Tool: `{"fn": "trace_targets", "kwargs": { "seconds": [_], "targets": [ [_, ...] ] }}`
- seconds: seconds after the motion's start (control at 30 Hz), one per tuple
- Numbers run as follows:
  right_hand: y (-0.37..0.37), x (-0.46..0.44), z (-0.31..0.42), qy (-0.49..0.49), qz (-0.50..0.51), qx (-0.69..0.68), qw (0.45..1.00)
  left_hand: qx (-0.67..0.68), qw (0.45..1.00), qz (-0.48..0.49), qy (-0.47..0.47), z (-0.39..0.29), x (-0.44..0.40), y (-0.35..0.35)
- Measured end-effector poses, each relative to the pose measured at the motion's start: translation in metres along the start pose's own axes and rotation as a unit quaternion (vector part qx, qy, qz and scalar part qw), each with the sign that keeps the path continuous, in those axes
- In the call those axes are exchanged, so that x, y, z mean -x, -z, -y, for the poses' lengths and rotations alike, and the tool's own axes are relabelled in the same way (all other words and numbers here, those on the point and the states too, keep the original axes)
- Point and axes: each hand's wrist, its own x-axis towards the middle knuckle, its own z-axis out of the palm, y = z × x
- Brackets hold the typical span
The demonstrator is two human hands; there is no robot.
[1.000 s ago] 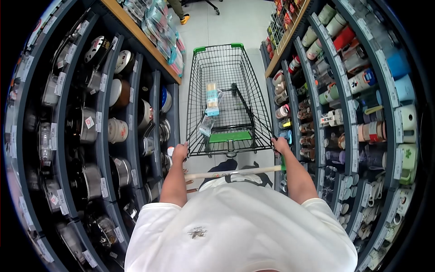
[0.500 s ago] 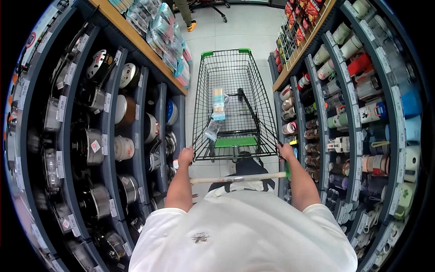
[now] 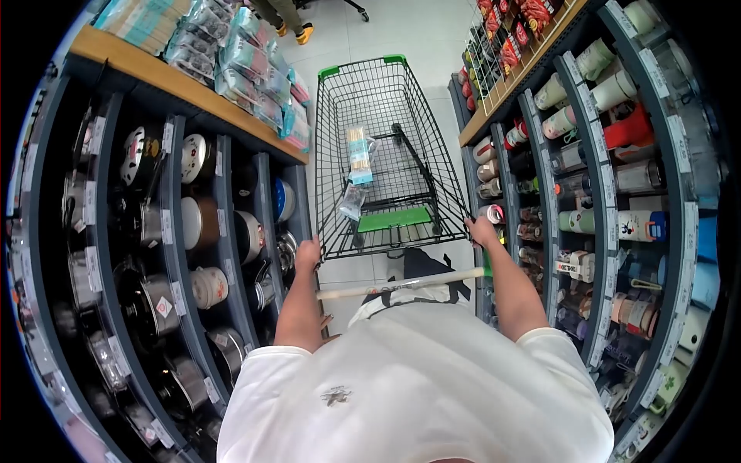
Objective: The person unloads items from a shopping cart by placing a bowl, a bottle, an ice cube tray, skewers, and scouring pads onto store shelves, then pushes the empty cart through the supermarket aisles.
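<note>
A black wire shopping cart (image 3: 448,154) with green corner caps stands in front of me, angled a little to the left. My left hand (image 3: 309,253) is closed around its near left corner. At the near right corner, my right hand (image 3: 482,230) grips the frame, its fingers partly hidden. Nearer my body, a pale push bar (image 3: 401,285) with a green end crosses the cart, and neither hand is on it. Inside lie a pack of thin wooden sticks with a light-blue label (image 3: 360,154) and a clear plastic packet (image 3: 352,202). A green flap (image 3: 394,219) sits at the basket's near end.
Shelves of pots (image 3: 158,305) line the left side, close to the cart. Bottles and cups (image 3: 579,222) fill the right shelves. Bagged goods (image 3: 251,69) lie on a wooden ledge, and red snack packs (image 3: 532,19) hang opposite. A person's shoe (image 3: 306,33) shows ahead.
The cart has swung slightly to the left and forward in view, with both hands still on it. The left ledge and its bagged goods now appear larger and closer.
</note>
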Motion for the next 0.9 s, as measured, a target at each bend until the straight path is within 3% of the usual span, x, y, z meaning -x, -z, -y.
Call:
{"fn": "trace_targets", "kwargs": {
  "seconds": [0.17,0.23,0.37,0.5,0.6,0.77,0.9],
  "targets": [
    [0.015,-0.034,0.036,-0.002,-0.003,0.002,1.0,0.024,0.999,-0.006,0.026,-0.005,-0.065,-0.003],
    [0.02,-0.048,0.047,-0.004,0.004,0.01,1.0,0.023,0.999,-0.002,0.031,-0.039,-0.046,0.023],
    [0.036,-0.063,0.085,0.0,0.01,0.042,0.999,-0.01,0.998,-0.061,-0.033,-0.035,-0.09,0.016],
    [0.04,-0.093,0.1,0.01,0.014,0.022,1.0,0.071,0.997,-0.005,0.021,-0.075,-0.086,0.048],
    [0.04,-0.114,0.116,-0.01,0.011,0.0,1.0,0.03,0.998,-0.047,-0.006,-0.087,-0.099,0.059],
    [0.04,-0.134,0.149,-0.004,0.014,-0.004,1.0,0.036,0.998,-0.001,0.046,-0.097,-0.145,0.078],
    [0.035,-0.156,0.167,-0.005,0.022,-0.004,1.0,-0.034,0.999,-0.023,0.004,-0.094,-0.181,0.091]
  ]
}}
